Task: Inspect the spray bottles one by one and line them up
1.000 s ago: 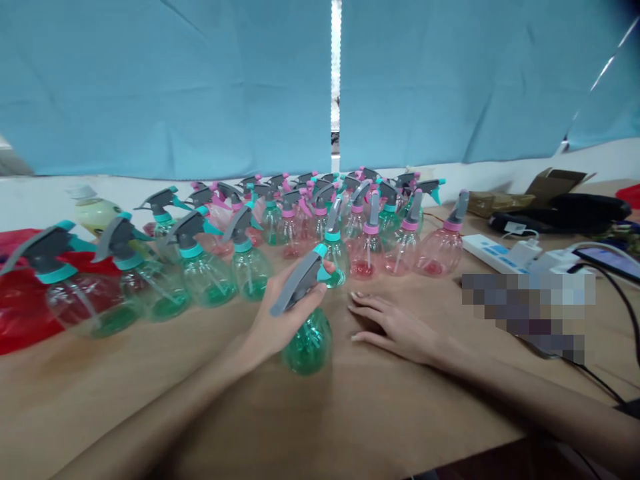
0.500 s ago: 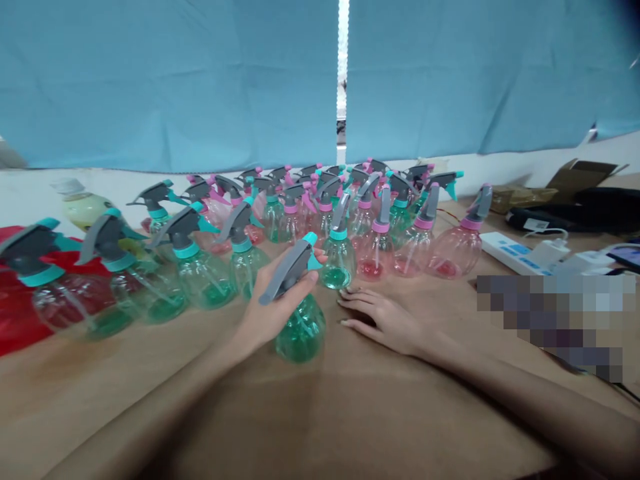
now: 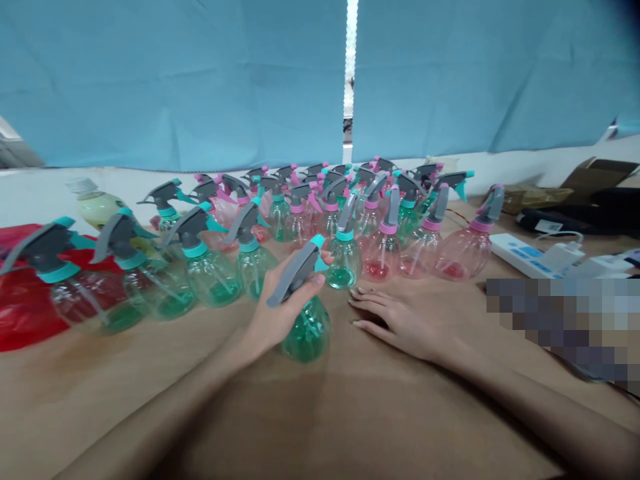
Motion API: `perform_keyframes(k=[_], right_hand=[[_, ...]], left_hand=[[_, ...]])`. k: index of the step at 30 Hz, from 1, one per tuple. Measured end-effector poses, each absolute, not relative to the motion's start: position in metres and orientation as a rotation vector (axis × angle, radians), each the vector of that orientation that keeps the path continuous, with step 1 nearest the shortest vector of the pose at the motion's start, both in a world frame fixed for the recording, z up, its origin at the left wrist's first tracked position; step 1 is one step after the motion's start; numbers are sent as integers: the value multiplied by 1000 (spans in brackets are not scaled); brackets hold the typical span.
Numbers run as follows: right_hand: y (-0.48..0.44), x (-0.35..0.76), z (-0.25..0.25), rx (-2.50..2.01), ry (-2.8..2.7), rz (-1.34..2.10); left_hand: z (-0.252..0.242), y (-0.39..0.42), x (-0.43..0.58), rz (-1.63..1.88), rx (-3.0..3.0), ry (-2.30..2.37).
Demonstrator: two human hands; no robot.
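Observation:
My left hand (image 3: pixel 283 307) is wrapped round the neck of a green spray bottle (image 3: pixel 307 333) with a grey and teal trigger head. That bottle stands near the middle of the brown table (image 3: pixel 350 413), its nozzle pointing away to the right. My right hand (image 3: pixel 393 317) lies on the table with fingers stretched out, holding nothing. Just beyond its fingertips stands another green spray bottle (image 3: pixel 343 263) with some liquid in the bottom. Pink spray bottles, such as the near one (image 3: pixel 463 250), stand to its right. More green spray bottles, including one (image 3: pixel 213 277), line up left of my left hand.
Several more spray bottles crowd behind the front row. At the left lie a red plastic bag (image 3: pixel 30 300) and a capped bottle of pale liquid (image 3: pixel 97 207). A white power strip (image 3: pixel 520 253) and an open cardboard box (image 3: pixel 595 180) sit at the right. A blue curtain (image 3: pixel 200 80) hangs behind.
The whole view has shifted slightly, so everything appears a little further right. My left hand keeps its hold on the green spray bottle; my right hand still rests on the table.

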State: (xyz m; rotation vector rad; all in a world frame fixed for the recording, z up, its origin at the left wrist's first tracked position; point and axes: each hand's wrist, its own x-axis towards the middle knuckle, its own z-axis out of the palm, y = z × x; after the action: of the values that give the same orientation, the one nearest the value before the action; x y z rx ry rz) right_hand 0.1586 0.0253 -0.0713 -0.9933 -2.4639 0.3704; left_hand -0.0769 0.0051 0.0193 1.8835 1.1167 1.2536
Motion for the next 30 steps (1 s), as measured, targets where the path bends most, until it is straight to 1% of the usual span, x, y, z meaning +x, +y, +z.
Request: perform_keyframes(k=[10, 30], right_hand=[[23, 160, -70, -1006, -2473, 368], [22, 160, -69, -1024, -2525, 329]], left_hand=[[24, 4, -76, 1242, 1944, 1202], [28, 2, -74, 1246, 1857, 1168]])
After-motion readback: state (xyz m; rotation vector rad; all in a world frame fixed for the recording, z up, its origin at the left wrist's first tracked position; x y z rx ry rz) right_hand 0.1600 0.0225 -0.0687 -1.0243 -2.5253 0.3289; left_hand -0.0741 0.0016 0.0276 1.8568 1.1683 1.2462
